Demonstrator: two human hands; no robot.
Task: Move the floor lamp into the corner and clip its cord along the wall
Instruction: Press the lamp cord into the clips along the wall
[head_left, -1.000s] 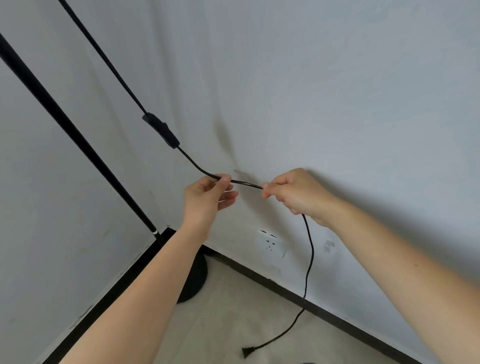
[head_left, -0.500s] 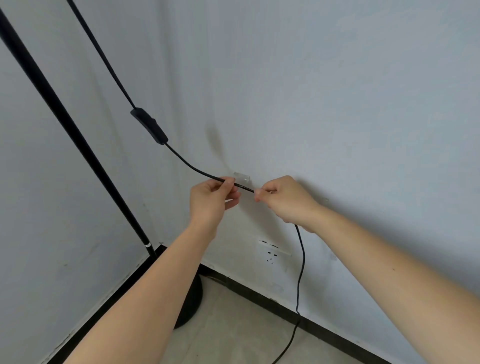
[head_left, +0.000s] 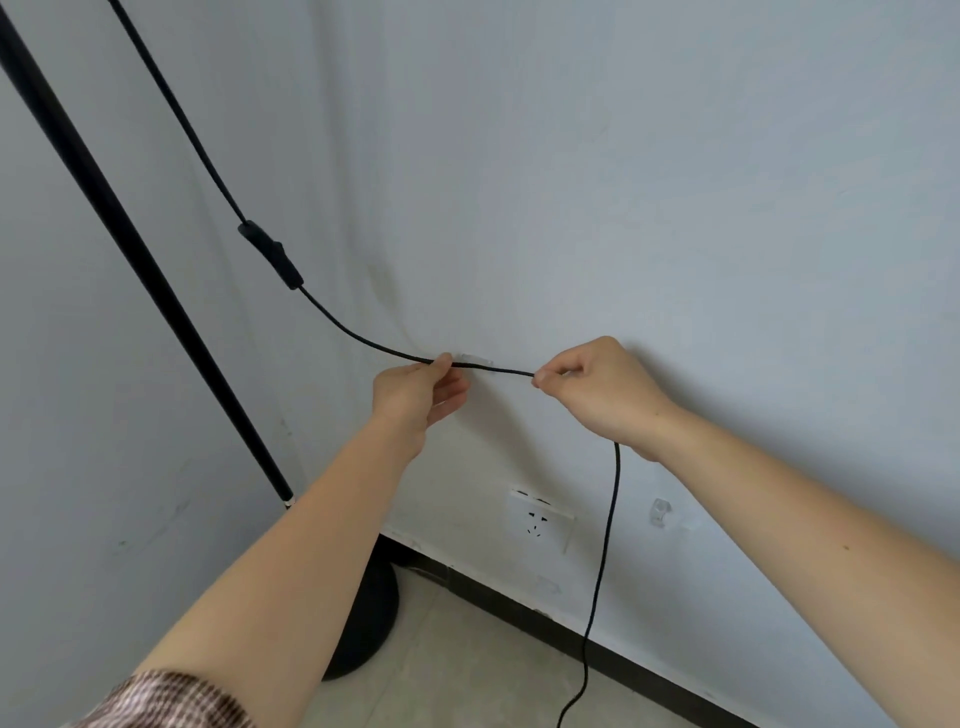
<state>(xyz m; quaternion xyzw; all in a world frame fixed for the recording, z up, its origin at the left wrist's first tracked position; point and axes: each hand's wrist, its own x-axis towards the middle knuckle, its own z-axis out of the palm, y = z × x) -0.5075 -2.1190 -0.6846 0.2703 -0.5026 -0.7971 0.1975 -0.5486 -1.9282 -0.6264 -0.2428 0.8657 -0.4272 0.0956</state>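
Note:
The black floor lamp pole (head_left: 135, 249) leans across the left, its round base (head_left: 371, 629) on the floor in the corner. The black cord (head_left: 358, 340) drops from the top, passes an inline switch (head_left: 270, 254) and runs to my hands. My left hand (head_left: 418, 397) pinches the cord just left of a small clear clip (head_left: 475, 358) stuck on the wall. My right hand (head_left: 597, 389) pinches it to the right of the clip. The stretch of cord between them lies across the clip. Below my right hand the cord hangs to the floor.
A white wall socket (head_left: 540, 522) sits low on the wall under my hands. A second clear clip (head_left: 660, 512) is stuck to its right. A dark skirting board (head_left: 571, 618) runs along the pale floor (head_left: 467, 675).
Both hands have moved apart along the cord, pulling it taut across the clip. The view has shifted so that the socket and the second clip show lower down.

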